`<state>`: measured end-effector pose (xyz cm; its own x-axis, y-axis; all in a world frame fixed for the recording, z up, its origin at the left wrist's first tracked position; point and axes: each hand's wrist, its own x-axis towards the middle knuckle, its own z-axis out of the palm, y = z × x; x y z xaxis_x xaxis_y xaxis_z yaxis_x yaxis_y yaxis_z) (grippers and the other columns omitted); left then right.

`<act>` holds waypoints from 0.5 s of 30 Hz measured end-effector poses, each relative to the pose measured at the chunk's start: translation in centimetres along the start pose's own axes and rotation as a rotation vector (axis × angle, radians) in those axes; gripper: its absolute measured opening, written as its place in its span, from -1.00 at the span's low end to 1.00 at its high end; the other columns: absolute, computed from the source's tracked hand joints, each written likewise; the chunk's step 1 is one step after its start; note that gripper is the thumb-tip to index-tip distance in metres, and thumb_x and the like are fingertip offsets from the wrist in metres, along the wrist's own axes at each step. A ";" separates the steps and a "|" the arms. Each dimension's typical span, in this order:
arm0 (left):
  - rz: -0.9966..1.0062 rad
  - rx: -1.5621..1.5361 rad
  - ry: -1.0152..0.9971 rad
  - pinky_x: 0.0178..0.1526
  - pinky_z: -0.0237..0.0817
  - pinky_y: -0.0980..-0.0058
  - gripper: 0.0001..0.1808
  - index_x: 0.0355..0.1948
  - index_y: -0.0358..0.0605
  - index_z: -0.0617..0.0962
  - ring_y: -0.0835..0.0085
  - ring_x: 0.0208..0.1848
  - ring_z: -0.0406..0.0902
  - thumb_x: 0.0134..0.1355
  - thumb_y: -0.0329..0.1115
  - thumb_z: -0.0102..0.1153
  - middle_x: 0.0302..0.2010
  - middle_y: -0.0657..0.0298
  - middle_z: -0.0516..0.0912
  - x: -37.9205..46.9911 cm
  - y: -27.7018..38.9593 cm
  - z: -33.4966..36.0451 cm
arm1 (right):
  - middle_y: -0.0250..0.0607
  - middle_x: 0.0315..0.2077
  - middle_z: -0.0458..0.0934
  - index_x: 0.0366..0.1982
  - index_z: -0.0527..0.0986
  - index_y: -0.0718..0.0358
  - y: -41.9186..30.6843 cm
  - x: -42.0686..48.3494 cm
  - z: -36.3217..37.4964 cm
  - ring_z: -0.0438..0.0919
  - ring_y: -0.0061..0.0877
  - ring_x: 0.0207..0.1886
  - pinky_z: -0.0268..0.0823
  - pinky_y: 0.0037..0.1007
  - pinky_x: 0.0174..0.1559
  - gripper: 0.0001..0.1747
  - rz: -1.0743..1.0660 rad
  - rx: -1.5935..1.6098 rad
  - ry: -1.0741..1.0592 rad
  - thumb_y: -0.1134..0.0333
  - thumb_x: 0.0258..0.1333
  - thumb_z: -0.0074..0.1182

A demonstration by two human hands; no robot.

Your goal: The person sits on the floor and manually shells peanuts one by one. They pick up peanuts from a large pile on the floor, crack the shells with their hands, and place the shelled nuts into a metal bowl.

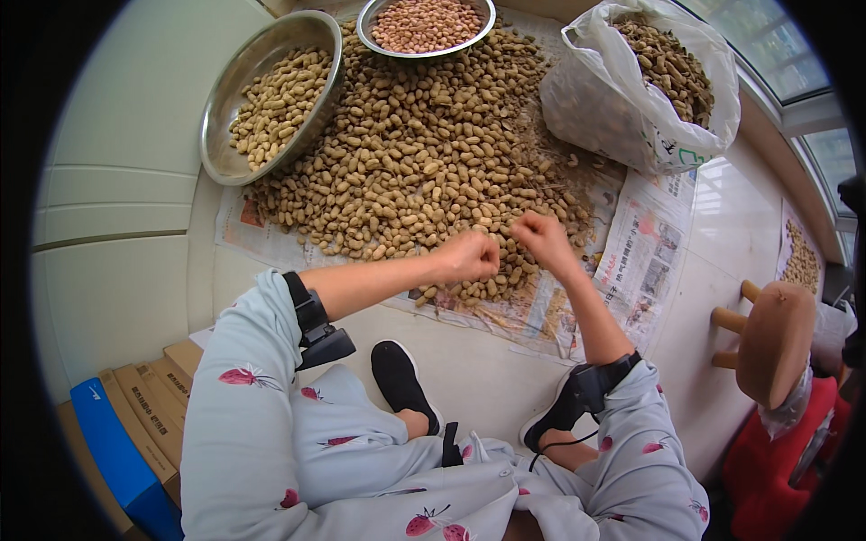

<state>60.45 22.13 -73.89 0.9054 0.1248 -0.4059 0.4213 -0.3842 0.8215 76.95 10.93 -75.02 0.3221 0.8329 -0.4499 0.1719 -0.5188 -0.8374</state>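
Note:
A broad heap of unshelled peanuts [419,162] lies on newspaper sheets [643,250] before me. My left hand [472,257] hovers over the heap's near edge, its fingers curled in. Close by on its right, my right hand [541,242] is bent with thumb and fingertips drawn together. A small gap parts the two hands. Anything inside either grip is hidden. Beyond the hands, a tilted metal basin [223,128] holds cleaner-looking unshelled peanuts [281,105]. At the back, a metal bowl [366,34] contains pink shelled kernels [426,27].
A white plastic bag [595,111] full of brown shells [666,67] stands at back right. On the right is a small padded stool [778,338]; more peanuts [800,260] lie on paper beyond it. Cardboard boxes [145,412] sit left. My black shoes [399,379] flank bare floor tiles.

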 end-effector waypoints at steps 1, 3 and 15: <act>-0.049 -0.062 -0.081 -0.32 0.42 0.46 -0.90 -0.41 -0.21 0.65 0.49 -0.42 0.61 0.03 -0.44 0.21 -0.45 0.19 0.69 -0.3 -0.3 0.8 | -0.29 -0.50 0.56 -0.47 0.51 0.25 0.6 0.1 1.3 0.47 -0.46 -0.51 0.37 -0.39 -0.44 -0.81 -0.086 -0.291 0.080 0.26 0.09 0.12; 0.022 -0.094 -0.102 -0.32 0.42 0.45 -0.87 -0.37 -0.20 0.67 0.49 -0.42 0.61 0.03 -0.45 0.20 -0.43 0.19 0.70 -0.9 -0.7 2.1 | -0.23 -0.46 0.55 -0.43 0.52 0.25 1.5 0.1 3.3 0.50 -0.33 -0.44 0.38 -0.29 -0.38 -0.82 -0.273 -0.473 0.215 0.28 0.01 0.17; -0.492 -0.697 0.050 -0.45 0.38 0.61 -0.88 -0.23 -0.22 0.55 0.60 -0.48 0.51 0.21 -0.46 0.07 -0.44 0.26 0.63 -0.2 -2.2 0.6 | -0.46 -0.55 0.42 -0.34 0.49 0.27 1.8 0.4 2.8 0.36 -0.64 -0.53 0.21 -0.53 -0.48 -0.83 0.034 0.417 -0.088 0.36 0.05 0.20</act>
<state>59.29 22.35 -75.81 0.6053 0.1759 -0.7763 0.6888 0.3731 0.6216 74.79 10.86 -77.60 0.2371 0.8393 -0.4892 -0.2347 -0.4391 -0.8672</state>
